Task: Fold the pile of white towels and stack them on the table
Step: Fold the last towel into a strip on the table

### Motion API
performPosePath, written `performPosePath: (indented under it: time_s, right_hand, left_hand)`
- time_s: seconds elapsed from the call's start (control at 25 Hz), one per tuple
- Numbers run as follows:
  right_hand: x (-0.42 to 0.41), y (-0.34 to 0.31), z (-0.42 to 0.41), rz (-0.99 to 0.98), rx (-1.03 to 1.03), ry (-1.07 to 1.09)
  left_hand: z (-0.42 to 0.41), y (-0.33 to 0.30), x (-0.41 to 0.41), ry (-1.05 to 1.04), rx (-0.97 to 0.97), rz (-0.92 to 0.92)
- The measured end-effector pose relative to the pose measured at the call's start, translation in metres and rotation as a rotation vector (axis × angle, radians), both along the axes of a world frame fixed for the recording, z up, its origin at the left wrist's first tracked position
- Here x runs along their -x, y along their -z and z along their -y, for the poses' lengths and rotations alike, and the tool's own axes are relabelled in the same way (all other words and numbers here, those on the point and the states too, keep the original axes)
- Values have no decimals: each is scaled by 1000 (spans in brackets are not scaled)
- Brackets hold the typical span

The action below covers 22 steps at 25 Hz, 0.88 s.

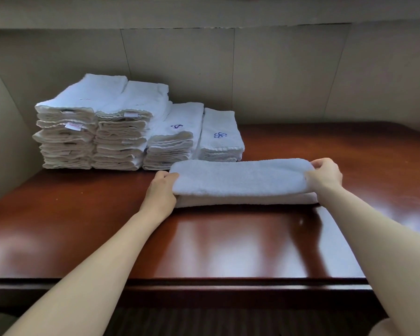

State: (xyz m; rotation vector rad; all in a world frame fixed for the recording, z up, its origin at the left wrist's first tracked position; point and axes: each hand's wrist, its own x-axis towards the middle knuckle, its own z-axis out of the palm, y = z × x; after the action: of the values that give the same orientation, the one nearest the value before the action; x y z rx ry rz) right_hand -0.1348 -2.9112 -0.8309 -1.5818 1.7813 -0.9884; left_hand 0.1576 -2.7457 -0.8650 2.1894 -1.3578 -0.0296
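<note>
Fingers (166, 175) of left hand (161, 192) and right hand (325, 177) curled round towel (240, 180) ends. Advisable: level edges, fold square, add to stacks (121, 127).

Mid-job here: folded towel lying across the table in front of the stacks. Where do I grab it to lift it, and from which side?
Grip the folded towel at its two short ends, coming in from left and right, as the left hand and right hand hold it now. It lies long and flat across the table in loose layers; pinching through all layers at both ends should keep the fold from sagging or opening.
</note>
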Motion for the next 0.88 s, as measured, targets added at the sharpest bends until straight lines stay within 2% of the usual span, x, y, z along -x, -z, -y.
performPosePath:
  time_s: [0.16,0.32,0.44,0.52,0.6,0.68,0.76,0.88]
  right_hand:
    - [1,12,1,-19,-41,38]
    - [1,9,3,69,56,79]
    - [7,24,0,29,37,42]
    - [8,30,-1,-67,50,18]
    - [5,23,-3,-281,146,9]
    - [-6,13,-5,-427,258,-101]
    - [-25,8,-10,-476,319,-330]
    - [-65,0,-32,-459,437,-675]
  left_hand:
    - [-1,1,6,7,-64,96]
    - [1,-3,4,18,-92,60]
    - [0,-4,7,28,-119,51]
    - [1,-7,6,55,-145,-14]
    - [3,-12,4,40,-184,-70]
    - [4,-18,2,-97,-169,-270]
    - [5,-19,2,-163,-108,-496]
    - [6,-20,9,-169,34,-523]
